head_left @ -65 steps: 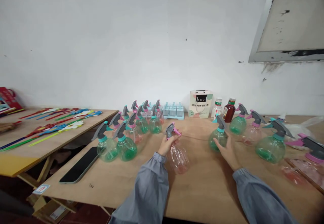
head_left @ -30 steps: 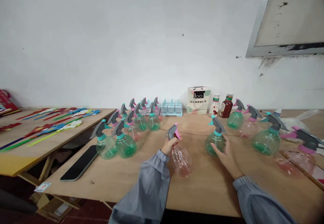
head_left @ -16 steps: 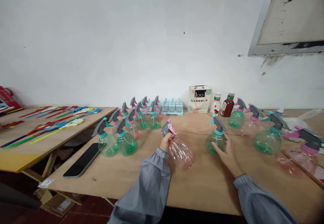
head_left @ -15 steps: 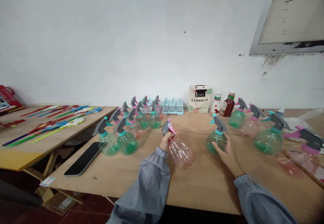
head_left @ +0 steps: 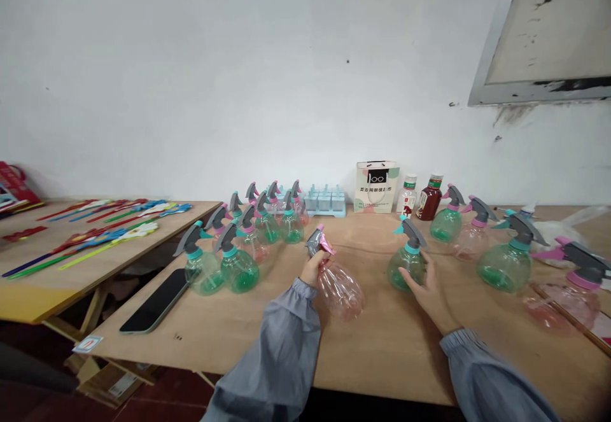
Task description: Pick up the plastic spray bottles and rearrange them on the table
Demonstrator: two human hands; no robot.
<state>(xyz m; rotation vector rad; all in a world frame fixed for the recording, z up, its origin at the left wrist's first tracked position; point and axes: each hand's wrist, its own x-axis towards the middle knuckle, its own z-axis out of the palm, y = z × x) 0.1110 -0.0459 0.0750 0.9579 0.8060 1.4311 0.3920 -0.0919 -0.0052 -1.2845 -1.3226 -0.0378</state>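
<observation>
A pink spray bottle (head_left: 342,289) with a grey and pink trigger head leans in my left hand (head_left: 314,268), whose fingers close round its neck below the trigger. My right hand (head_left: 426,284) curls round the body of a green spray bottle (head_left: 401,268), which stands upright on the brown table (head_left: 377,352). The thumb shows on the near side of this bottle and the fingers on its right. Farther left, several green and pink spray bottles (head_left: 240,270) stand in a cluster. More of them (head_left: 505,264) stand to the right.
A black phone (head_left: 155,301) lies at the table's left. Along the wall are a light-blue mould tray (head_left: 325,203), a paper bag (head_left: 376,188), a white bottle (head_left: 407,196) and a dark red bottle (head_left: 430,198). Colourful hand-shaped sticks (head_left: 95,237) cover another table.
The pink bottle in my left hand has turned slightly and its base has shifted a little to the left. My right hand stays on the green bottle.
</observation>
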